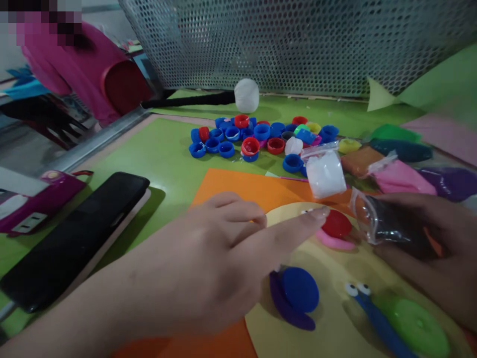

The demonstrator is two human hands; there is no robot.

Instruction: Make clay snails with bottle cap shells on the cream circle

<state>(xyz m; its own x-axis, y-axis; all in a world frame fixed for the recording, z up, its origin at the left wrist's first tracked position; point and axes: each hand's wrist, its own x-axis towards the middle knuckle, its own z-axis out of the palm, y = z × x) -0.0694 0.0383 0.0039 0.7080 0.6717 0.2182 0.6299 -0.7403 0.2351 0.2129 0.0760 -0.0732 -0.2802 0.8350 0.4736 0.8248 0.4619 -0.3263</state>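
Observation:
My left hand (219, 253) reaches across from the left, its index finger stretched out and the other visible fingers curled. The fingertip is at a small snail figure with a red cap shell (337, 224) and a pink body (337, 242), partly covering its eyes. My right hand (436, 253) grips a small clear bag of dark modelling clay (397, 223). Nearer me lie a snail with a blue cap shell (301, 290) and purple body, and one with a light green shell (421, 325), blue body and googly eyes. All rest on a pale yellow round sheet (301, 343).
Orange paper (223, 186) lies beneath the round sheet. Behind are several bottle caps (250, 146), bagged white clay (326, 174), pink clay (404, 179) and a white ball (246, 95). A black phone (78, 238) lies left. A person in pink (70, 64) is behind the perforated metal panel's (279, 44) left side.

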